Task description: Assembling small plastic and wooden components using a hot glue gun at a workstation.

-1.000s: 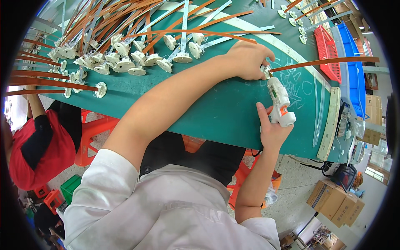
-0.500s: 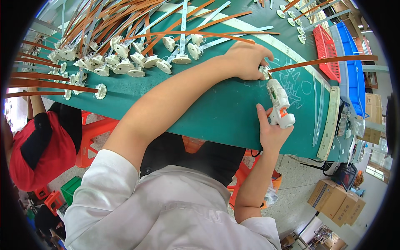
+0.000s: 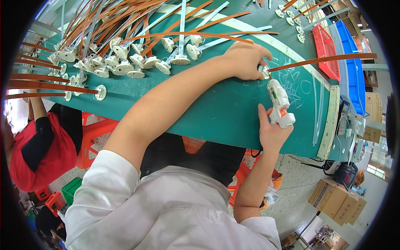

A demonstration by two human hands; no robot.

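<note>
My left hand (image 3: 246, 60) reaches across the green table and grips a small white round base (image 3: 263, 71) between thumb and fingers. A long brown strip (image 3: 323, 61) runs from that base toward the right, over the baskets. In my right hand (image 3: 274, 132) is a white and orange glue gun (image 3: 278, 98), held by its handle. Its nozzle points away from me and meets, or nearly meets, the base; actual contact is too small to make out. Fingers partly cover the base.
Several white bases with brown and grey strips (image 3: 125, 66) crowd the left and far side of the green table (image 3: 200, 108). A red basket (image 3: 326, 52) and a blue tray (image 3: 351, 66) stand at right. Clear thin sticks (image 3: 320, 110) lie near the right edge. Someone in red (image 3: 43, 150) sits left.
Both hands hold almost the same place, with the glue gun still at the base. The picture has shifted only very slightly.
</note>
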